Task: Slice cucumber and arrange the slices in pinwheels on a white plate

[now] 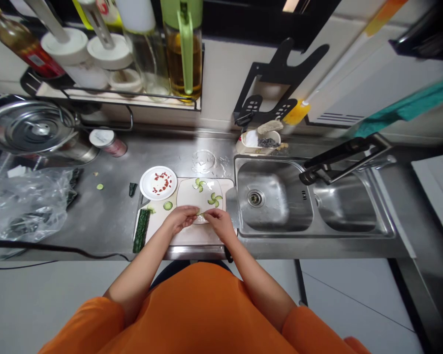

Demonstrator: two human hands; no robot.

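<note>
My left hand and my right hand meet over the near edge of a white squarish plate. Both have their fingertips pinched on a small greenish piece, seemingly a cucumber slice. On the plate, cut cucumber slices form two pinwheels, one toward the back and one at the right. Beneath the plate is a pale cutting board. A length of dark green cucumber lies along its left edge, and a cucumber round sits near my left hand.
A small white plate with red bits stands behind the board. To the right, a wide knife blade lies between board and sink. Leftward are a cucumber end, a jar, a plastic bag and a lidded pot.
</note>
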